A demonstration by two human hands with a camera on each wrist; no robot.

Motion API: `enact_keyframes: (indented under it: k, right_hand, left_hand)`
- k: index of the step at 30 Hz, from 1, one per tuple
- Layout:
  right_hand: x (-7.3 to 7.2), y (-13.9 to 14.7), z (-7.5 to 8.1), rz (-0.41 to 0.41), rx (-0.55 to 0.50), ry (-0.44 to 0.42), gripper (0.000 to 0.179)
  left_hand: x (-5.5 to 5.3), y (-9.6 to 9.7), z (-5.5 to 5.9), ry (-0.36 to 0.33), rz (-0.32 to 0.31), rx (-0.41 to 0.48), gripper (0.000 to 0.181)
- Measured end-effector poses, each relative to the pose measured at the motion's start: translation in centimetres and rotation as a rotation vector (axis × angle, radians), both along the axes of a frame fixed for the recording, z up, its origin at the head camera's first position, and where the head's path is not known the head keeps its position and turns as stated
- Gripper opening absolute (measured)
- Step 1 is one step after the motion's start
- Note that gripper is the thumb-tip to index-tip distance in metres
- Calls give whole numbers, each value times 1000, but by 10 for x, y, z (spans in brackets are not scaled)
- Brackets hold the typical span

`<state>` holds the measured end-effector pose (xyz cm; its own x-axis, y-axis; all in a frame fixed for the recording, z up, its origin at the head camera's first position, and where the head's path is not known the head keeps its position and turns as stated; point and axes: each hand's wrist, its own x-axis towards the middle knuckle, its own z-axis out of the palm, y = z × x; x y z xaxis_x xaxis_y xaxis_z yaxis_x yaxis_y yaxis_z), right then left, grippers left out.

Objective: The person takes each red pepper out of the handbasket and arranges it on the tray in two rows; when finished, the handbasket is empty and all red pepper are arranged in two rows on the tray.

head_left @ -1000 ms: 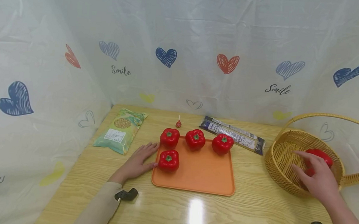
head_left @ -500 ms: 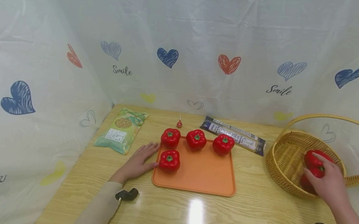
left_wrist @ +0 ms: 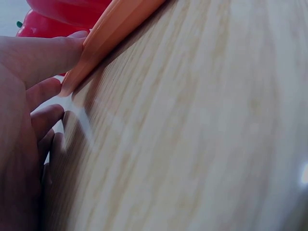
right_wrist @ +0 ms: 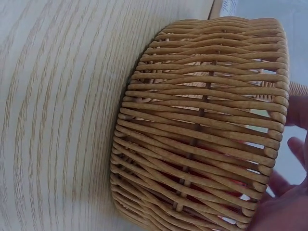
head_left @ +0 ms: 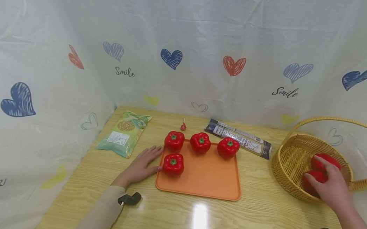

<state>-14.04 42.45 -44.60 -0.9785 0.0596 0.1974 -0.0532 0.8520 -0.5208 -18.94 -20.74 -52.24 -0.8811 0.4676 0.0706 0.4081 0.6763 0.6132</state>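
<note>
Several red bell peppers stand along the left and far sides of an orange tray in the head view. My left hand lies flat on the table, its thumb at the tray's left edge; the left wrist view shows the thumb against the tray rim. At the right, a wicker basket holds a far pepper and a near pepper. My right hand is over them, thumb and fingers spread loosely, partly hiding both. In the right wrist view, the basket wall screens the peppers.
A green bag of grain lies at the back left. Behind the tray are a small red lollipop and two long dark packets. The basket's tall handle arches over its opening. A printed sheet hangs behind the table.
My right hand went over the basket's peppers and moved right, then slightly back left. The near pepper has shifted left, its stem no longer visible. My left hand stays put.
</note>
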Motion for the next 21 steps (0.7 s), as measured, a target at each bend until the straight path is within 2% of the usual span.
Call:
enact_keyframes:
  k: [4,10,17,21]
  right_hand:
    - [-1,-2,-2,22,-11,-30,73]
    - [-2,0,-4,7,19,-65,69]
    - [-1,8,-1,-53,143,-195,69]
    - [-1,14,1,-48,202,-247,71]
  left_hand:
    - [0,0,0,1,-3,-2,75]
    - [-1,1,-1,-1,-5,-5,75]
    - [-2,0,-2,1,-7,-7,75]
    - [-1,-1,-3,-2,-5,-7,75]
